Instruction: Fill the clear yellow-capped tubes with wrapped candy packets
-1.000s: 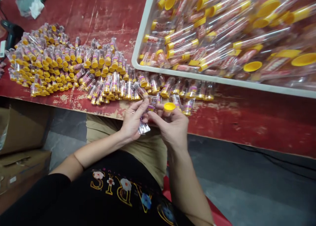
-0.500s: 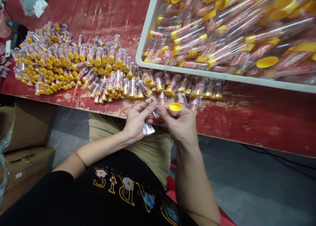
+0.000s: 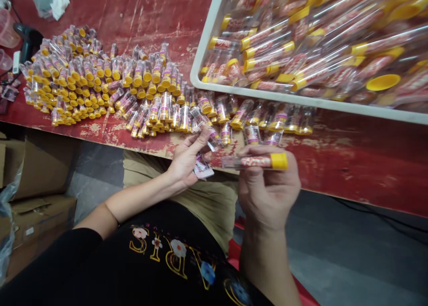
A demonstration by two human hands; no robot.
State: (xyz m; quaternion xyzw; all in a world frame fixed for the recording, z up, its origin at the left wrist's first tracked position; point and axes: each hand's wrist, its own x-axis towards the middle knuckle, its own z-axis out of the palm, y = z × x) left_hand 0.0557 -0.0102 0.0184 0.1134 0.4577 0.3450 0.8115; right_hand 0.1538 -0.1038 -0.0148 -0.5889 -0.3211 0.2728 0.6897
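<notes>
My right hand (image 3: 270,190) grips a clear plastic tube (image 3: 256,161) with a yellow cap and a red-and-white printed insert. The tube lies level above the table's front edge, its cap toward the right. To its left, my left hand (image 3: 187,159) is closed on several small printed plastic sleeves (image 3: 202,167), which stick out below the thumb and fingers. Just beyond both hands, yellow-capped tubes in purple-printed sleeves (image 3: 165,108) lie in a long row on the red table.
A white tray (image 3: 254,92) heaped with yellow-capped tubes stands at the upper right. More sleeved tubes (image 3: 73,83) are stacked at the left on the worn red table (image 3: 351,163). A black heat-gun-like tool (image 3: 28,38) lies at the far left. Cardboard boxes (image 3: 43,168) stand below.
My right hand has moved right, away from the left hand, and turned the tube from cap facing me to lying sideways. My left hand keeps hold of the sleeves. The view has shifted slightly.
</notes>
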